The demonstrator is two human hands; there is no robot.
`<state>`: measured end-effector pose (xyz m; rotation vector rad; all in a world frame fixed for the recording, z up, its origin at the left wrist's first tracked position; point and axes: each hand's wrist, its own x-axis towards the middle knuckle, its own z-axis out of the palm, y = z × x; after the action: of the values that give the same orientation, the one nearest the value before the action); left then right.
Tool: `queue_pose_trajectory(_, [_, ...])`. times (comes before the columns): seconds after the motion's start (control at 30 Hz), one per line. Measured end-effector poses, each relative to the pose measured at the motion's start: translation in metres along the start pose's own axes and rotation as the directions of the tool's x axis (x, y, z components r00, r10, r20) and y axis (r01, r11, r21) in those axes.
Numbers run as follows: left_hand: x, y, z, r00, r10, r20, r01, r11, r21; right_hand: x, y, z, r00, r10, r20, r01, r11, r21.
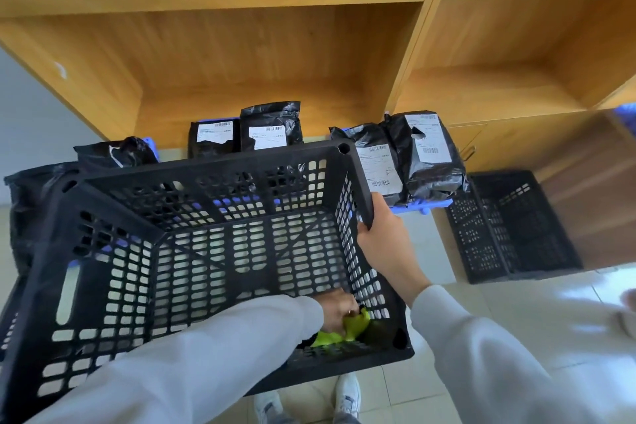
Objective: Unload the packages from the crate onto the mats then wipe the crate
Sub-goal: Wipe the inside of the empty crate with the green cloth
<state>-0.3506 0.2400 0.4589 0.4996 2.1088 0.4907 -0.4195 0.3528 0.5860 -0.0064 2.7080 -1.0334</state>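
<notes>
Wooden shelves behind; right hand [380, 237] grips crate [192, 251] rim, left hand [339, 308] clutches cloth [344, 329].

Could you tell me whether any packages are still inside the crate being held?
No, the crate holds only the left hand gripping a green cloth; the black packages lie outside on blue mats.

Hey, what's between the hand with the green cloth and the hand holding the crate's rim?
In the head view, only the crate's perforated right wall. The left hand presses the green cloth into the near right corner; the right hand grips that wall's rim.
</notes>
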Motion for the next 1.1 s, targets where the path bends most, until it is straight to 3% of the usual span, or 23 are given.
queue_pose_trajectory(0.23, [-0.049,0.029,-0.034,0.991,0.097,-0.091,-0.103,0.992,-0.069,-0.003,-0.005,-0.003,1.0,0.003,0.016,-0.003,1.0,0.022])
queue_pose_trajectory(0.53, [-0.109,0.069,-0.064,0.969,0.078,-0.235,-0.11,0.985,-0.129,-0.01,-0.013,-0.01,1.0,0.004,0.025,-0.005,0.999,0.032])
queue_pose_trajectory(0.8, [-0.114,0.083,-0.059,0.931,-0.073,-0.359,-0.014,0.972,-0.233,-0.013,-0.014,-0.014,0.995,0.051,0.085,-0.064,0.987,0.148])
queue_pose_trajectory(0.97, [-0.097,0.08,-0.049,0.917,-0.229,-0.326,0.13,0.946,-0.299,-0.008,-0.011,-0.012,0.994,0.046,0.097,-0.066,0.975,0.211])
queue_pose_trajectory(1.1, [-0.082,0.071,-0.048,0.924,-0.248,-0.292,0.136,0.925,-0.355,0.001,-0.008,-0.013,0.986,0.062,0.155,-0.096,0.971,0.218])
